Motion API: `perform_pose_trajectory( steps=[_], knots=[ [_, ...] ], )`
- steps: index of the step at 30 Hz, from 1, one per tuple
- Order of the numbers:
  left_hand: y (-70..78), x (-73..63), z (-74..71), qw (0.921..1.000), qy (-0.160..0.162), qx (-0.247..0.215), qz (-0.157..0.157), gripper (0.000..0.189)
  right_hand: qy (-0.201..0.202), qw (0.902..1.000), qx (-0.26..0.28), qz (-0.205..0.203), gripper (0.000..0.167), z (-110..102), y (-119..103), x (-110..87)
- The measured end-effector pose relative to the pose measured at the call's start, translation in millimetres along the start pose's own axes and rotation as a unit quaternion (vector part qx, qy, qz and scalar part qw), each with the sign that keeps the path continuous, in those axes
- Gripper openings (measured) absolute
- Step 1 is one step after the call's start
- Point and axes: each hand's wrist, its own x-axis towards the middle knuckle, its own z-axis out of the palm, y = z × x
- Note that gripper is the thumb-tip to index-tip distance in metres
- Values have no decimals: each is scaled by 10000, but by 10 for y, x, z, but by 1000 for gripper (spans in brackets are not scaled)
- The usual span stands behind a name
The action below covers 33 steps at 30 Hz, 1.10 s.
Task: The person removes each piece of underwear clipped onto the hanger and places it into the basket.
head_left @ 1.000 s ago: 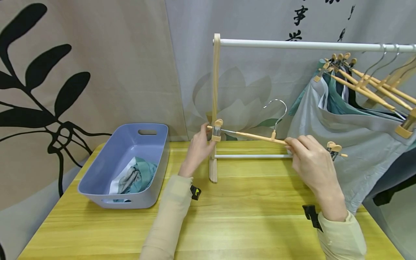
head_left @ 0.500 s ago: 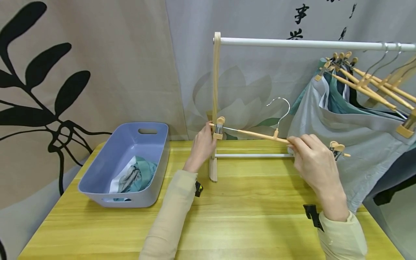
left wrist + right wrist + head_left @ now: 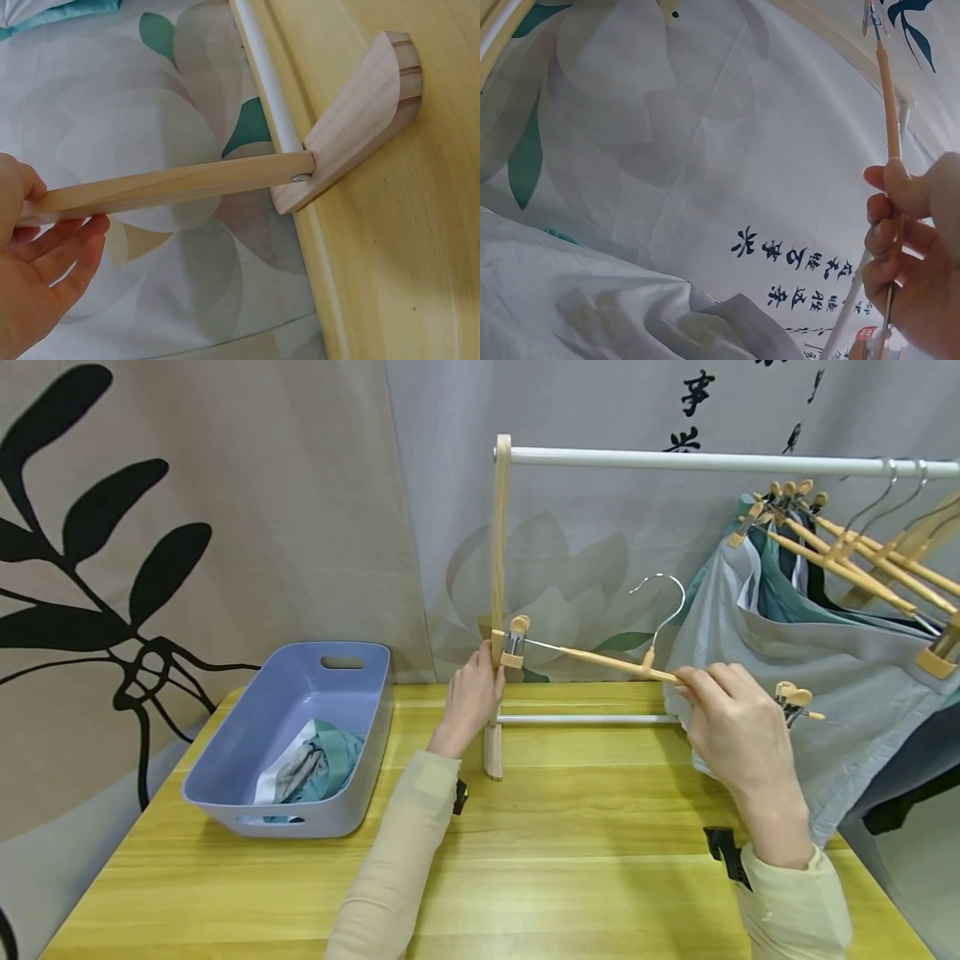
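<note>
My right hand (image 3: 738, 727) grips a wooden clip hanger (image 3: 603, 662) along its bar, right of its metal hook. The hanger slants down to the right, nothing hanging from it. Its left clip (image 3: 515, 643) is in front of the clothes rack's left post (image 3: 500, 543); the right clip (image 3: 793, 697) sticks out beyond my hand. My left hand (image 3: 474, 693) is at that post, beside the left clip. In the left wrist view, thumb and fingers hold the wooden post (image 3: 180, 184) above its foot. The right wrist view shows my fingers curled round the hanger bar (image 3: 887, 105).
A blue-purple basket (image 3: 292, 685) on the left of the table (image 3: 555, 860) holds crumpled teal, grey and white cloth (image 3: 315, 768). Several hangers with grey, teal and dark garments (image 3: 757, 643) hang from the right of the white rail (image 3: 660, 460). A printed curtain stands behind.
The hanger has moved right and slightly up with my right hand. My left hand has shifted slightly right and stays by the post.
</note>
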Motion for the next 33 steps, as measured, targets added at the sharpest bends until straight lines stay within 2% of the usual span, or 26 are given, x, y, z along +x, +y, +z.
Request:
perform_pose_trajectory(
  steps=[3,14,21,25,33],
  knots=[
    [-6,2,-7,10000,-20,-17,14,40,85,9999,-83,55,10,-36,-9,45],
    [5,2,-36,9999,-111,-73,-35,41,246,9982,-460,296,12,-189,12,253],
    [1,4,-31,10000,-65,-40,29,41,501,9958,-734,206,20,-258,23,426],
    [3,4,-23,10000,5,-34,62,40,510,9941,-949,157,24,-309,-8,561],
    [-2,1,-17,9999,76,-2,93,39,274,9888,-1461,-111,19,-354,-98,872]
  ],
)
